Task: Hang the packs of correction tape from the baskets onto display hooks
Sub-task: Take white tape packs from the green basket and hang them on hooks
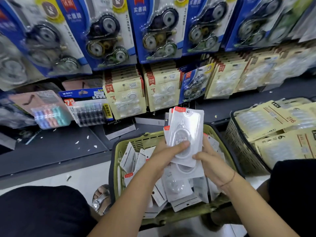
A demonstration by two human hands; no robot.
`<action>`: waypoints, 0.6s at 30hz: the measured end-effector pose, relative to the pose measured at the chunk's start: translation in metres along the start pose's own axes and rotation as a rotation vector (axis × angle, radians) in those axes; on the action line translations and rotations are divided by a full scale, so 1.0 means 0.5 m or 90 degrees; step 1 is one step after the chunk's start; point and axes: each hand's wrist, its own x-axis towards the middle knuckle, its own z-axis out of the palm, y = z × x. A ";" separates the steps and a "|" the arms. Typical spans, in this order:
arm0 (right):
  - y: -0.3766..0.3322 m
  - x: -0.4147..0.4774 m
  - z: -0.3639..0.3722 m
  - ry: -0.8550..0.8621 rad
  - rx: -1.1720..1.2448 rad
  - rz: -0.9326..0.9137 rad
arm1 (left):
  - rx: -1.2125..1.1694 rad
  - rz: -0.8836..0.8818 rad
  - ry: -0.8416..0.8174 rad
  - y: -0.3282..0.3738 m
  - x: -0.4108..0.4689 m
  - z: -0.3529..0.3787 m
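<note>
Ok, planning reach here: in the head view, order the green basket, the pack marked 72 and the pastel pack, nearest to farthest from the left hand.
1. green basket, directly under the left hand.
2. pack marked 72, up and left of the hand.
3. pastel pack, farther left beside it.

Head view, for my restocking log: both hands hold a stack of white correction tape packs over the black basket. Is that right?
No. The head view shows the left hand and right hand holding the stack of white packs over the green basket; the black basket stands to its right, holding beige packs.
</note>
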 end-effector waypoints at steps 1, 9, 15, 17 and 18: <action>-0.017 0.013 0.019 0.044 0.017 -0.018 | -0.028 0.025 0.028 0.026 -0.002 0.004; -0.210 0.101 0.193 0.128 -0.239 -0.242 | -0.137 0.223 0.188 0.256 -0.036 -0.018; -0.334 0.139 0.282 0.029 -0.324 -0.332 | -0.155 0.401 0.183 0.392 -0.076 -0.082; -0.380 0.140 0.318 -0.019 -0.263 -0.325 | -0.139 0.457 0.174 0.433 -0.085 -0.103; -0.404 0.141 0.335 -0.044 -0.218 -0.307 | -0.130 0.486 0.183 0.452 -0.087 -0.113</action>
